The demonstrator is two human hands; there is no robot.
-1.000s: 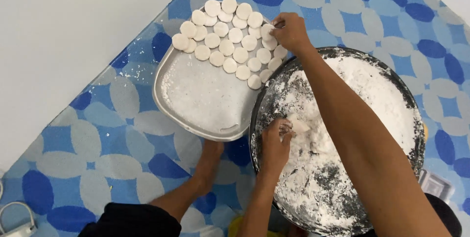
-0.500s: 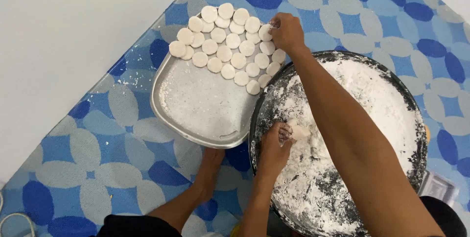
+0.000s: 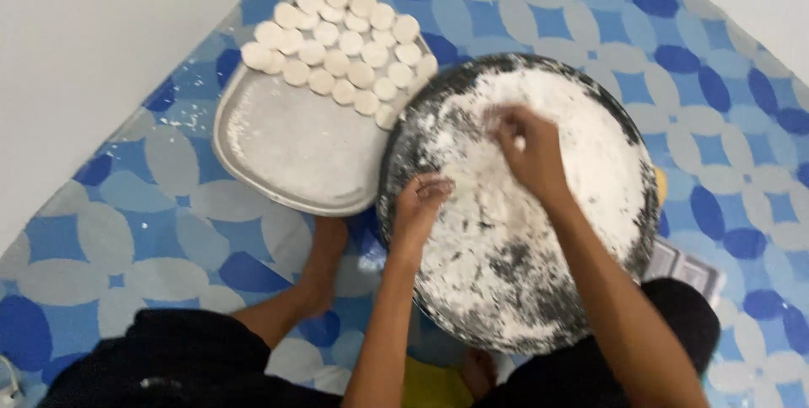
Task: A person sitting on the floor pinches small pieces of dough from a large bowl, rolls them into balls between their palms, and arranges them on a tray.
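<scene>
1. Blue floor mat (image 3: 126, 231) with pale oval shapes covers the floor in the head view; a plain white wall (image 3: 101, 29) borders it at the upper left, and another white wall closes the upper right corner.
2. On the mat lies a dark round pan (image 3: 396, 163), full of white flour (image 3: 506, 231). Just beside it, to the left, lies a metal tray (image 3: 286, 147) dusted with flour.
3. Round white dough pieces (image 3: 337, 45) lie in rows on the far part of the tray.
4. Left hand (image 3: 421, 201) rests in the flour near the pan's left rim, fingers curled together; I cannot tell what it holds.
5. Right hand (image 3: 527, 151) is over the middle of the flour, blurred, fingers bent down.
</scene>
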